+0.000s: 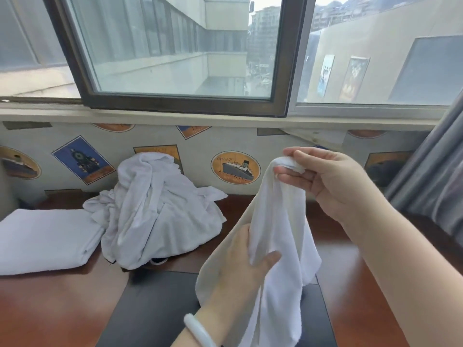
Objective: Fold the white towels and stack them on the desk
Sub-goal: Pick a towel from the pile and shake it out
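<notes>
A white towel (278, 221) hangs in the air over the desk, held by both hands. My right hand (328, 179) pinches its top corner high up, near the wall. My left hand (240, 269), with a pale bangle on the wrist, grips the towel lower down along its edge. A heap of crumpled white towels (155, 209) lies at the back of the reddish wooden desk (50, 309). A folded white towel (45, 241) lies flat at the left of the desk, touching the heap.
A dark mat (150, 309) covers the desk's front middle. Behind the desk stands a wall with ship and poster stickers (235, 167), under a wide window (180, 58). A grey curtain (431, 176) hangs at the right.
</notes>
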`<state>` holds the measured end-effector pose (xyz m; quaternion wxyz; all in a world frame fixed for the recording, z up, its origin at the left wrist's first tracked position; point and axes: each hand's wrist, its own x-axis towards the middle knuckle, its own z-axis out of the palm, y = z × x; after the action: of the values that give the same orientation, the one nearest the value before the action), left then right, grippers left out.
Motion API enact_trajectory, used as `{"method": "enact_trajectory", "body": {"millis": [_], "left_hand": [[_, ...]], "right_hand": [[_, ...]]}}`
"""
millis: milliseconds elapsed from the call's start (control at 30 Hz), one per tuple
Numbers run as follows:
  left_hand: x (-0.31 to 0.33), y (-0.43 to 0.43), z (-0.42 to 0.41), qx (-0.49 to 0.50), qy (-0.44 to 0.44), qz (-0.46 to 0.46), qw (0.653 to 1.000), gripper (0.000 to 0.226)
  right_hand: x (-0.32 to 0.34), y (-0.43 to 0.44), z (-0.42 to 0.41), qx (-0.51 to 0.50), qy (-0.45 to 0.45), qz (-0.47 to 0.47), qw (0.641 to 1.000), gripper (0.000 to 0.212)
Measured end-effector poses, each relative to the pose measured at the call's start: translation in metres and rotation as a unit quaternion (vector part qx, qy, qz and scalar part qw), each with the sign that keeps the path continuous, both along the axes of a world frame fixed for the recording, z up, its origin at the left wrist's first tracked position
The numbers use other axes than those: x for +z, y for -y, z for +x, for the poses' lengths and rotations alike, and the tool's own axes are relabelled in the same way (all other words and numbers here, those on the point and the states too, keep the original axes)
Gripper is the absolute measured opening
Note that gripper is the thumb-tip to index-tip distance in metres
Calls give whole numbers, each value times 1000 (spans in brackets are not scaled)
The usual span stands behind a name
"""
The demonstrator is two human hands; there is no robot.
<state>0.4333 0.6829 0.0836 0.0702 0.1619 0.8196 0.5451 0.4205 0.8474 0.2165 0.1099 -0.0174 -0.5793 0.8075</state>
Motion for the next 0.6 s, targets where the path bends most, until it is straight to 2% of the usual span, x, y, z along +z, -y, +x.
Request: {"method": "enact_trajectory", "body": {"millis": [67,167,267,333,433,533,600], "left_hand": [[-3,-2,3,77,-13,-38,996,38],[-11,9,-4,135,-57,-33,989,37],[-6,24,-5,169,-172,-63,968,49],[7,30,2,151,-276,-42,948,47],[17,34,9,87,-382,-109,913,46],[11,35,5,86,-362,-152,916,19],[1,38,2,94,-341,-155,922,20]], "right_hand": [[19,4,0,5,-26,16,1000,16],[42,10,1,3,-55,26,998,15],[60,19,5,0,-78,20,997,15],[67,28,9,-15,-81,23,996,15],[72,45,16,-41,-73,44,995,16],[78,62,24,-69,-62,51,994,15],[80,67,29,-91,-51,51,993,15]]}}
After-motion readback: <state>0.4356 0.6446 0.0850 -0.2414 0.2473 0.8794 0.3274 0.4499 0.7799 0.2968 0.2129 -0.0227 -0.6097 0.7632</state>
